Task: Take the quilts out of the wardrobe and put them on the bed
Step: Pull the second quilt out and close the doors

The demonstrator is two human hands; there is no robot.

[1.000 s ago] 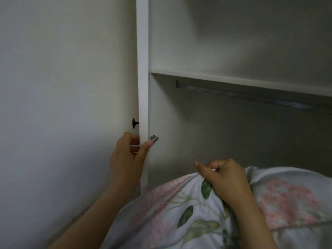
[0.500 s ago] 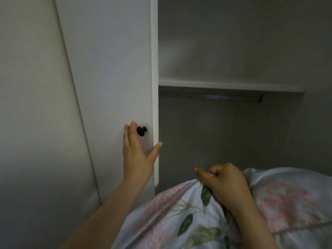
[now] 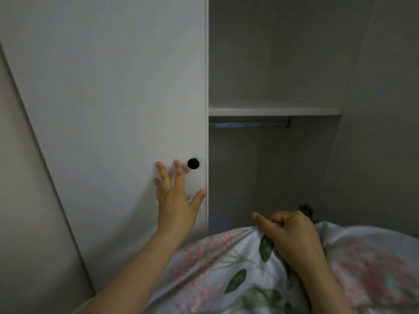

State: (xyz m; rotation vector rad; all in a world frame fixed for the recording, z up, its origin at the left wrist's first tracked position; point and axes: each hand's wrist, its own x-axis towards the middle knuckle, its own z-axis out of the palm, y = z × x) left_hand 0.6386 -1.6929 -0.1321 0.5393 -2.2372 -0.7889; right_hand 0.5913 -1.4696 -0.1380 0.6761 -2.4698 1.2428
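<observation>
A white quilt [image 3: 204, 268] printed with pink flowers and green leaves fills the bottom right, bundled against me. My right hand [image 3: 292, 236] is shut on a fold of it near the top. My left hand [image 3: 176, 200] is open, fingers spread flat on the white wardrobe door [image 3: 113, 109], just below and left of its black knob [image 3: 193, 163]. The wardrobe opening [image 3: 272, 177] shows to the right of the door's edge.
Inside the wardrobe a white shelf [image 3: 274, 111] runs across with a hanging rail [image 3: 249, 125] under it. A small dark object [image 3: 306, 210] peeks out behind my right hand. A pale wall [image 3: 22, 200] lies left of the door.
The door has swung from edge-on to nearly facing me. My left hand let go of the door's edge and now presses flat on its front. My right hand keeps hold of the quilt.
</observation>
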